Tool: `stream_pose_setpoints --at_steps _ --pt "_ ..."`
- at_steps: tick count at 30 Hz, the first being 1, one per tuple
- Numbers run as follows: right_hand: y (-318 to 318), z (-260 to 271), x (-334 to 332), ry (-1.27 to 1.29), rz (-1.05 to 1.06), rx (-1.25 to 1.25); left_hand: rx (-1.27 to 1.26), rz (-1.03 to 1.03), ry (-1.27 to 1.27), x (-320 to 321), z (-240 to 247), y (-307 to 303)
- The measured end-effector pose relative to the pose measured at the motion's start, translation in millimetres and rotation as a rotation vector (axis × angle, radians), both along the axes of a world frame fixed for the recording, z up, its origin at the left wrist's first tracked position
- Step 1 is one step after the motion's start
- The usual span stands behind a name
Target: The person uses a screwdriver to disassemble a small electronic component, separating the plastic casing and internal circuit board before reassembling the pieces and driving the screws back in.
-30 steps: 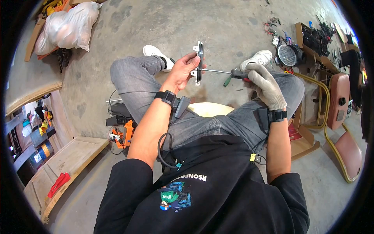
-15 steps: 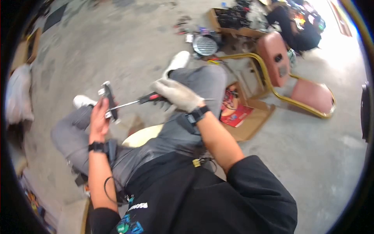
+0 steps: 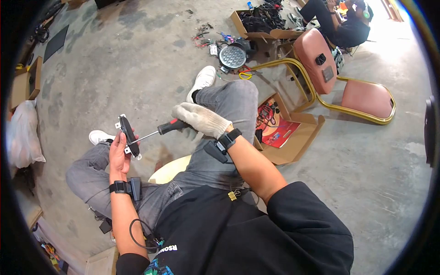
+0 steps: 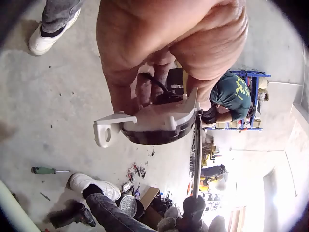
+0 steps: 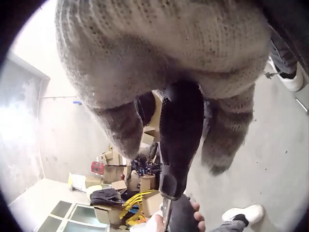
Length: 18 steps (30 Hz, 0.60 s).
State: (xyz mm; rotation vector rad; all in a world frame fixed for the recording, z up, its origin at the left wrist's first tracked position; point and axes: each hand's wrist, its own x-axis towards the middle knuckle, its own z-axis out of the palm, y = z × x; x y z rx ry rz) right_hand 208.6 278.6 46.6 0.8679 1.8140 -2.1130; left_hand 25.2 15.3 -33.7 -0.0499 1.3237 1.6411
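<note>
My bare left hand (image 3: 119,158) grips a black, elongated part (image 3: 129,136) with pale metal tabs, held upright at the left in the head view. In the left wrist view the part (image 4: 157,126) shows a pale back and a white slotted tab. My gloved right hand (image 3: 199,119) grips the black and red handle of a screwdriver (image 3: 170,126). The metal shaft points left, its tip at the part's lower half, where a screw cannot be made out. The handle (image 5: 181,135) lies against the palm in the right wrist view, with gloved fingers either side.
A round lamp (image 3: 232,57) lies on the floor beyond the right shoe. An open carton (image 3: 293,151) with a red booklet, and a pink chair (image 3: 368,100), stand at the right. Another person (image 3: 350,32) sits at the back right. A green screwdriver (image 4: 44,170) lies on the floor.
The head view has swung right, so hands and legs appear farther left. Both hands keep hold of the part and screwdriver, the shaft tip staying at the part.
</note>
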Motion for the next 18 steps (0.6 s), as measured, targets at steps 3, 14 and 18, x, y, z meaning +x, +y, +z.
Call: stream_pose_setpoints --at_steps 3,14,18 --pt "-1.2 -6.8 -0.3 0.011 0.012 0.008 0.003 0.003 -0.019 0.4 -1.8 0.4" --pt "-3.8 1.7 -3.7 -0.005 0.010 0.068 -0.019 0.001 -0.013 -1.1 -2.0 -1.3" --pt "2.1 -1.9 -1.3 -0.069 0.051 -0.005 -0.005 0.003 -0.022 -1.4 -5.2 -2.2"
